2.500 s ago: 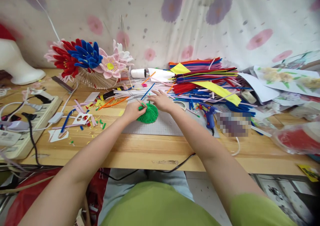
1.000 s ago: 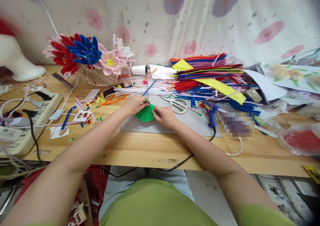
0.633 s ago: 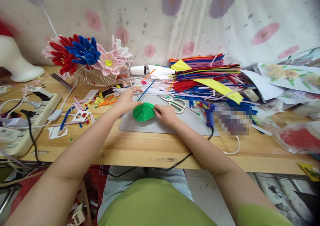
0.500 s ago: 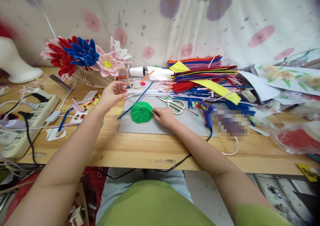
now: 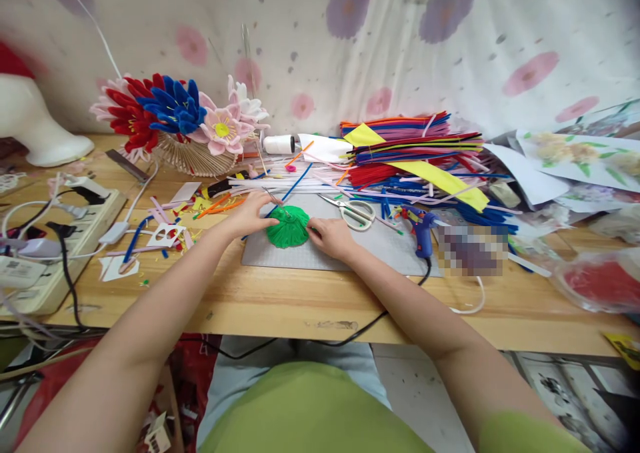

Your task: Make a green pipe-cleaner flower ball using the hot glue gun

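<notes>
A round, pleated green piece, apparently of pipe cleaners (image 5: 289, 229), lies on the grey cutting mat (image 5: 265, 258). At its right edge my right hand (image 5: 331, 237) has closed fingers pinching the rim. My left hand (image 5: 250, 215) reaches in from the left, thumb and fingers parted, the thumb at the green piece's left edge. A thin wire-like line shows near the left fingertips; I cannot tell whether they touch it. A blue pipe cleaner (image 5: 299, 181) runs behind the green piece. White-handled scissors (image 5: 356, 214) lie just beyond my right hand.
A blue glue gun (image 5: 421, 229) with a black cord sits right of the mat. Bundles of coloured pipe cleaners (image 5: 415, 149) are heaped at the back. Pipe-cleaner flowers (image 5: 175, 106) stand back left, near a power strip (image 5: 95, 239). Scraps (image 5: 167, 236) litter the left side.
My left hand has moved right and down to the green piece's left edge. My right hand stays at its right edge. The whole view has shifted slightly.
</notes>
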`<state>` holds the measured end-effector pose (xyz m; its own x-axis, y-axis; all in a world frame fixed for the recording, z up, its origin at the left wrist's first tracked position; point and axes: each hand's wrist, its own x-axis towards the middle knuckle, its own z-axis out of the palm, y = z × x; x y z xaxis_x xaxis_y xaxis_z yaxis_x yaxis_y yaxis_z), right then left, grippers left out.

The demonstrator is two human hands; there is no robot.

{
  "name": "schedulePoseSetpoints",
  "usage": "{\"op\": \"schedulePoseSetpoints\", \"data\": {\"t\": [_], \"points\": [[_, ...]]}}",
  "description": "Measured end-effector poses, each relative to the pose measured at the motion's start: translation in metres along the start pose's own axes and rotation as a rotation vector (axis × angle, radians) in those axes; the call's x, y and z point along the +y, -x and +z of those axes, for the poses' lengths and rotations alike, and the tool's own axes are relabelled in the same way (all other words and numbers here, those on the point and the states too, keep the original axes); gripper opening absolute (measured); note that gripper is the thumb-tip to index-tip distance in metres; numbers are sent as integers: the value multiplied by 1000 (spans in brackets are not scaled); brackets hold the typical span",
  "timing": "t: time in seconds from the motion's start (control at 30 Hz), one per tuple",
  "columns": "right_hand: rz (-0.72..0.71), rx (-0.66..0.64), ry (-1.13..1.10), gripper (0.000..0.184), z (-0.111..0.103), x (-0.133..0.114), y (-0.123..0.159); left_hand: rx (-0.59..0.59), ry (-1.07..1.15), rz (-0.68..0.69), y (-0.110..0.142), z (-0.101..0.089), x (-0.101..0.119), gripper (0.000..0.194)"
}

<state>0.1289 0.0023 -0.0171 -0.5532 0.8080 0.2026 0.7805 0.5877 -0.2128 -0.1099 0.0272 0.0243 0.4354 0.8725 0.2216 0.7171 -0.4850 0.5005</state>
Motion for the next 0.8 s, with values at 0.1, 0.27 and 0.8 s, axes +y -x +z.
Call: {"op": "schedulePoseSetpoints", "data": {"t": [0.1, 0.27, 0.8], "points": [[-3, 21, -3, 28, -1, -2, 0, -82, 150, 94, -6, 10, 8, 28], [-2, 23, 0, 28, -6, -4, 1, -103, 127, 39, -14, 21, 15, 22], [-64, 23, 15, 30, 5, -26, -4, -56, -277, 70, -18, 28, 37, 11]]}}
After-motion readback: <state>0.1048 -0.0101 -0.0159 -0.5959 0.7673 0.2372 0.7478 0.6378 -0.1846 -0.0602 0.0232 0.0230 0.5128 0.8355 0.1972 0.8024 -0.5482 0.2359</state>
